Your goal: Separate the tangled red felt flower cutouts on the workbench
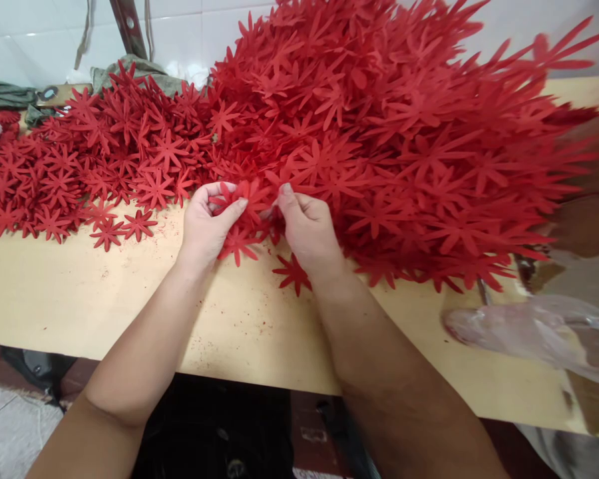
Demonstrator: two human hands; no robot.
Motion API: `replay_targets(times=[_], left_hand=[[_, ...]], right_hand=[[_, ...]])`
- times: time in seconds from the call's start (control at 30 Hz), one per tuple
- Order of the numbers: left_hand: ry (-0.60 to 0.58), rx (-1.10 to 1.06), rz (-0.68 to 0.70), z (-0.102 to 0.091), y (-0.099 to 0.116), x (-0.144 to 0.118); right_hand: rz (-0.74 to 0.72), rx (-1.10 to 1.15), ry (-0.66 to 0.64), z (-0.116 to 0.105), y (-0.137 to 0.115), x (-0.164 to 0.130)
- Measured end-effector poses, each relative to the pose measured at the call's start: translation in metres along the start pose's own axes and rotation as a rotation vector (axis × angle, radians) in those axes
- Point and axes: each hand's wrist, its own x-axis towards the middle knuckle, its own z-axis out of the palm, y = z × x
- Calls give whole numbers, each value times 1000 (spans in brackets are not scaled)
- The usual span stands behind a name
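My left hand (210,219) pinches a red flower-shaped cutout (252,199) with narrow petals, thumb on top and fingers curled beneath. Close by on the right, my right hand (307,226) has thumb and forefinger pressed together at the edge of a red petal piece; whether it is the same cutout I cannot tell. Both hands are just above the front edge of a large heap of red flower cutouts (379,133). One loose flower cutout (293,273) lies on the table beside my right wrist.
A lower pile of similar cutouts (64,173) spreads to the left on the wooden table (104,299). Clear plastic bags (544,332) lie at the right edge. Green cloth (140,76) sits at the back by the tiled wall (180,33). Small red crumbs dot the tabletop.
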Motion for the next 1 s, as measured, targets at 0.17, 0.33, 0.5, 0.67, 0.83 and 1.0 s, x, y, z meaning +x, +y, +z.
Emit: replay_targets(times=[0.17,0.33,0.5,0.67,0.83,1.0], left_hand=[[163,15,16,-5,-2,9],[230,6,4,-11,-3,17],[190,-48,-14,-14,-1,18],[80,5,-2,-10,4,11],[-74,113,-8,-1,10,1],[-202,121,-136,4,9,-7]], right_hand=[[-7,43,-4,-7,3,4],[54,154,-101,-7,12,6],[72,179,-26,-7,14,9],[-17,114,17,-7,8,7],[-11,59,32,-8,10,8],[-14,17,16,-1,12,4]])
